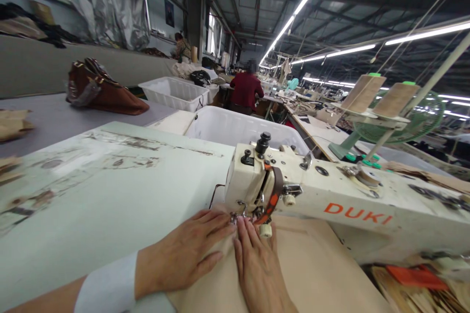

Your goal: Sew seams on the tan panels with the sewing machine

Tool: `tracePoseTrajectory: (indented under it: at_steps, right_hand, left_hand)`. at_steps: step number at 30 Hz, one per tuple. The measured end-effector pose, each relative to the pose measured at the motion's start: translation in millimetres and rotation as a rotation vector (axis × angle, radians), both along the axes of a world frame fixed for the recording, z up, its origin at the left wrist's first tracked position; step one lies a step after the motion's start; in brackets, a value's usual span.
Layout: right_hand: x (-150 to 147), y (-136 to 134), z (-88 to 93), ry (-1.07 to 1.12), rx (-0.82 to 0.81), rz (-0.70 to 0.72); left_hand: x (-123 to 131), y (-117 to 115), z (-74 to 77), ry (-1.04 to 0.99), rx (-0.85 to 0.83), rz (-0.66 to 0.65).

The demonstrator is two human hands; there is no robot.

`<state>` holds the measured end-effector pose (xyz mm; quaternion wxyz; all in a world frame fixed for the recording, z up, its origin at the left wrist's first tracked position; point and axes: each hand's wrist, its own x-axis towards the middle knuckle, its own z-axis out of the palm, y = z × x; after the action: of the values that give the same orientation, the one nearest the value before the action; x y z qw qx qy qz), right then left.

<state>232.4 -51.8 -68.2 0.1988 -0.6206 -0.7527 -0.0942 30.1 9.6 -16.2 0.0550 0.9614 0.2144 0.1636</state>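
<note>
Beige fabric (316,259) lies under the needle area of a cream sewing machine (308,186) marked DUKI. My left hand (183,249) rests flat on the fabric's left side, fingers stretched towards the presser foot. Beside it, my right hand (259,264) lies flat on the same fabric, its fingertips close below the needle. Neither hand grips anything. The presser foot and stitch line are partly hidden by my fingertips and the machine head. A white cuff (110,283) wraps my left wrist.
Behind the machine stand two white plastic bins (242,122) (176,92). A brown leather bag (105,90) sits on the grey table at left. Thread cones (363,92) stand at right near a green fan (404,112). A person in dark red (245,89) sits ahead.
</note>
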Motion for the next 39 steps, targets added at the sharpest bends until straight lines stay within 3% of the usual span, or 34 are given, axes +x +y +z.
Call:
tracePoseTrajectory:
  at_steps: [10, 18, 34, 39]
  right_hand:
    - [-0.9, -1.8, 1.7, -0.023, 0.013, -0.002]
    - [-2.7, -4.0, 4.5, -0.033, -0.049, -0.038]
    - [-3.0, -4.7, 24.7, 0.010, -0.117, -0.047]
    - [-8.7, -17.6, 25.3, -0.039, -0.104, -0.111]
  left_hand:
    - [-1.0, 0.2, -5.5, -0.068, 0.008, -0.036]
    - [-0.1, 2.9, -9.6, 0.003, -0.015, -0.003]
    - [0.7, 3.5, -7.5, -0.024, -0.024, -0.016]
    - [-8.0, -15.2, -7.5, 0.013, -0.006, 0.013]
